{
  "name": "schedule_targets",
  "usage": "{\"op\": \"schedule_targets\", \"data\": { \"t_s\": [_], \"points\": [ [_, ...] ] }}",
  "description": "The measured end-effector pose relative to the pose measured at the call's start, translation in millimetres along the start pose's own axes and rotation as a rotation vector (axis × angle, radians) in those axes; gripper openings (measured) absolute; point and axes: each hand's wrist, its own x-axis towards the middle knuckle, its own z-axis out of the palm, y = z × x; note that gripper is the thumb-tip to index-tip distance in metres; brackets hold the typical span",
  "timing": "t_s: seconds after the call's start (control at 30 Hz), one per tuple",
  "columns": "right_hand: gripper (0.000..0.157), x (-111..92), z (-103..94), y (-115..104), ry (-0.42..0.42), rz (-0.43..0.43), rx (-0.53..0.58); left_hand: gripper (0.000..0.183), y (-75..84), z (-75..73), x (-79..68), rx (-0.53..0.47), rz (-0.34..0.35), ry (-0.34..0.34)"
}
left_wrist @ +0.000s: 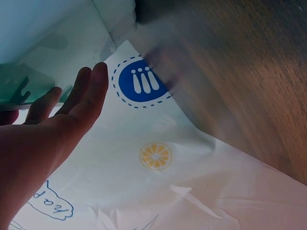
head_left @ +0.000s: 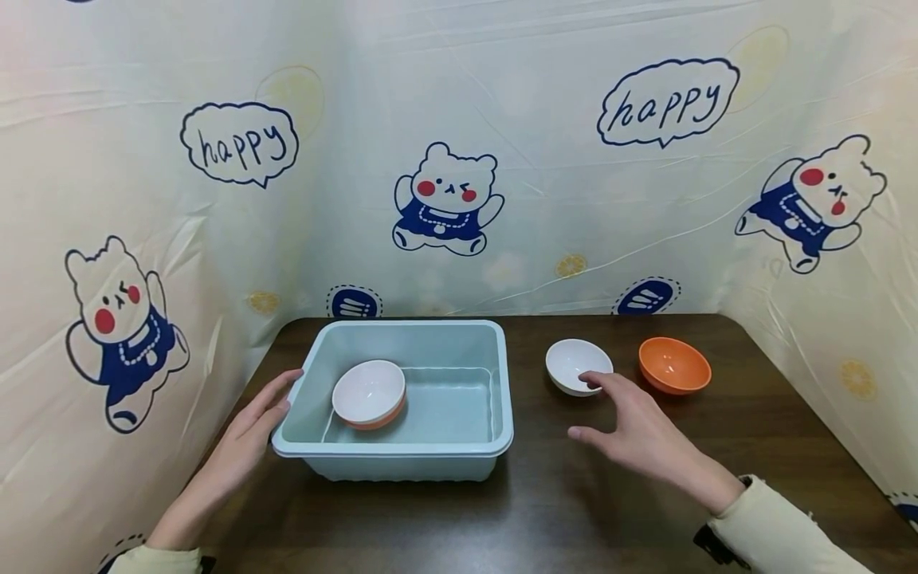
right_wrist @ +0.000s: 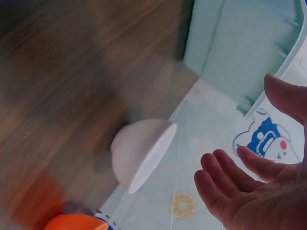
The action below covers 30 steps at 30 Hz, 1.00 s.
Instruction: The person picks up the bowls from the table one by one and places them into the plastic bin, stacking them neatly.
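White bowl: a small, round, smooth, glossy white bowl (head_left: pixel 570 359) stands upright on the table, right of the tub; its mouth faces up, its sides taper to a narrower foot, and its round form gives no long axis.
Right hand: the right hand (head_left: pixel 638 426) is free of any load, thumb and fingers spread apart; it is nearest the white bowl, with a gap between them in the right wrist view.
Orange bowl: a smooth, shiny, round orange bowl (head_left: pixel 674 367) sits mouth up, just right of the white one.
Tub: a pale blue-green, rectangular plastic tub (head_left: pixel 393 449) with rounded corners and a rolled rim opens upward, its long axis running left to right.
Stack: inside the tub's left part, a round white upper bowl (head_left: pixel 369 391) rests mouth up on an orange lower bowl (head_left: pixel 380 422).
Left hand: the left hand (head_left: pixel 251 426) grasps nothing, its fingers extended at the tub's left rim; firm contact is unclear.
Table: dark brown, wood-grained tabletop (head_left: pixel 552 518).
Backdrop: pale, creased sheet (head_left: pixel 559 215) printed with bears and lemon slices.
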Motion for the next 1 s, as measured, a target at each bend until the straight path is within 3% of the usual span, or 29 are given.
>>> {"op": "schedule_targets", "data": {
  "t_s": [0.33, 0.7, 1.0],
  "points": [
    [0.080, 6, 0.4, 26, -0.008, 0.080, 0.008, 0.052, 0.4, 1.5, 0.6, 0.001, 0.003, 0.006],
    [0.087, 15, 3.6, 47, -0.001, 0.095, 0.000, 0.052, 1.0, 2.9, 0.1, 0.012, -0.020, 0.010],
    [0.093, 27, 3.6, 59, -0.030, 0.114, -0.001, 0.053, 1.2, 1.6, 0.6, -0.005, 0.001, 0.008]
  ]
}}
